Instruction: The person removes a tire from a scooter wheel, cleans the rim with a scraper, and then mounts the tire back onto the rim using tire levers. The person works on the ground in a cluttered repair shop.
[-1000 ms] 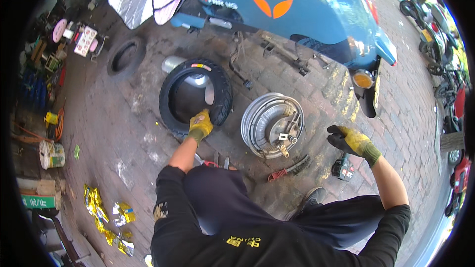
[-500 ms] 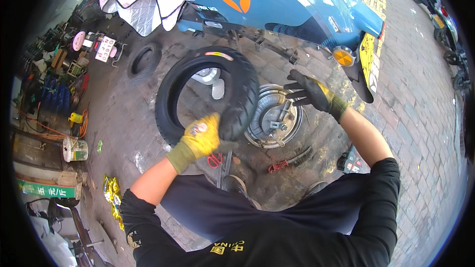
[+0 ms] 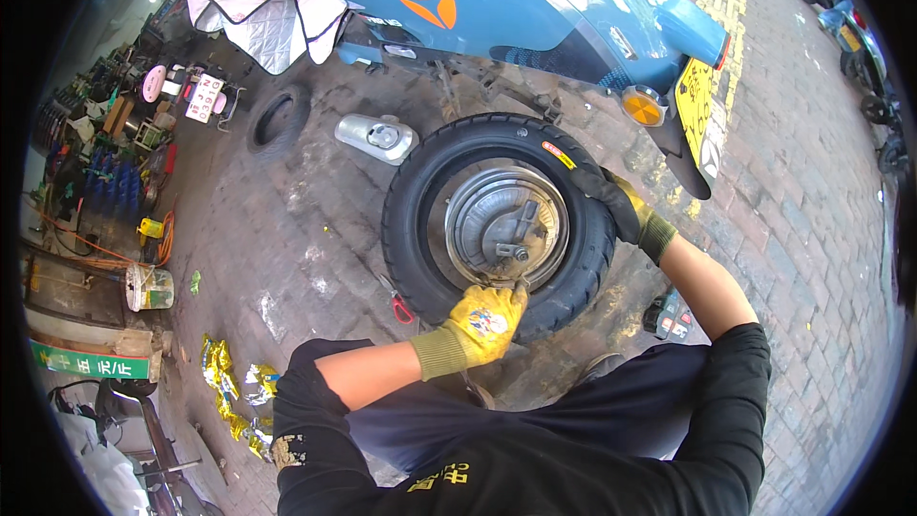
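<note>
A black scooter tire (image 3: 411,220) lies around a round metal wheel hub (image 3: 468,239), which shows through its opening on the ground between my knees. My left hand (image 3: 487,322), in a yellow glove, grips the tire's near side, fingers over its inner edge by the hub. At the tire's right side, my right hand (image 3: 623,203), in a black-palmed yellow glove, holds the outer tread; its fingers are partly hidden. Beyond the tire's far left edge lies a silver metal cover (image 3: 377,138).
A blue scooter (image 3: 535,10) stands beyond the tire. Red-handled scissors (image 3: 401,310) lie left of my left hand, and a boxy dark tool (image 3: 669,315) sits near my right knee. Farther left are an old tire (image 3: 279,119), a white bucket (image 3: 149,288) and yellow wrappers (image 3: 220,373).
The tire has moved right and down, from beside the hub to around it. My left hand has shifted right with it, and my open right hand has closed onto the tire's right side.
</note>
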{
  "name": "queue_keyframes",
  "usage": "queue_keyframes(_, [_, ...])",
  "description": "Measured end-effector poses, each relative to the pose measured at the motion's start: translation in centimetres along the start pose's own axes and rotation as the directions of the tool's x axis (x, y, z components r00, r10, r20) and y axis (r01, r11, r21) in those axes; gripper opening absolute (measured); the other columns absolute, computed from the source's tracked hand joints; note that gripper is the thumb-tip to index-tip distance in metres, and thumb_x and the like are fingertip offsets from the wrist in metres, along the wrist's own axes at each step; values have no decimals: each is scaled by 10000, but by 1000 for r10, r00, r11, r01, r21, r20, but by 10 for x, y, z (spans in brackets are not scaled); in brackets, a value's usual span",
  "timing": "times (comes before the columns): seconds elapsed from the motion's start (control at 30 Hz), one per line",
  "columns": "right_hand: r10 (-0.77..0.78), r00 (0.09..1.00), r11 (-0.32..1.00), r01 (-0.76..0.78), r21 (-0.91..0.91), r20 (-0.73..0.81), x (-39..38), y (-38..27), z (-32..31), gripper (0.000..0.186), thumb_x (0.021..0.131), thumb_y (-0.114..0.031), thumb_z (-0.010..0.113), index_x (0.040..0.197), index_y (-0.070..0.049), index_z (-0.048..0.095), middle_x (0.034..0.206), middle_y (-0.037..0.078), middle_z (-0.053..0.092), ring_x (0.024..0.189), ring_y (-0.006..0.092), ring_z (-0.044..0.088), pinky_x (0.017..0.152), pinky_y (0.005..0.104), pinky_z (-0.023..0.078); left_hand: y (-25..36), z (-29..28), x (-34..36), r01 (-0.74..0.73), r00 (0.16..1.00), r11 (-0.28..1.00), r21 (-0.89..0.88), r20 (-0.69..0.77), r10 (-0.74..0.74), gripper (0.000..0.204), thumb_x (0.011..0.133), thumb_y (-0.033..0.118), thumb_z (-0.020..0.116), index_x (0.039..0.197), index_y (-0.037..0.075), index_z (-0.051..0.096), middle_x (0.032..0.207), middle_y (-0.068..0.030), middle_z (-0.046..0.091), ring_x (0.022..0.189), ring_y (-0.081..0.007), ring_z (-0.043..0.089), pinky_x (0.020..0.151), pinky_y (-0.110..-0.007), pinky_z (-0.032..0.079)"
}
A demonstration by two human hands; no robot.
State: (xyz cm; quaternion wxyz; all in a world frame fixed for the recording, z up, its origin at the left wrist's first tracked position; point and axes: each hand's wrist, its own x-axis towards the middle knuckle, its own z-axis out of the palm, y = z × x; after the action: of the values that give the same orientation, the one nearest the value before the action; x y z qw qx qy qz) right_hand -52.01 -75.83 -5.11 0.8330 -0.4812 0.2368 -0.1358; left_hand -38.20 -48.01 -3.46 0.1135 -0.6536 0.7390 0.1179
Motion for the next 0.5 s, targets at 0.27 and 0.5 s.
queue_keyframes(0.27, [-60, 998, 995, 57, -80, -30, 20, 22, -16, 692, 963, -350, 714, 1495, 12, 460, 1391, 115, 607, 1199, 185, 624, 1044, 333, 509, 1, 20, 6, 20, 1000, 998, 66, -10, -19, 682, 907, 230, 598, 1506, -46, 424, 1081, -140, 680, 943, -275, 672, 782, -424, 490])
queue_keyframes(0.5, [-50, 998, 985, 44, -167, -31, 28, 29, -43, 713, 944, -334, 723, 1491, 38, 457, 1402, 128, 602, 1249, 199, 597, 1082, 339, 473, 30, 64, 30, -7, 994, 997, 79, -107, 15, 600, 961, 165, 486, 1517, -50, 410, 1001, -92, 655, 853, -223, 641, 736, -410, 479])
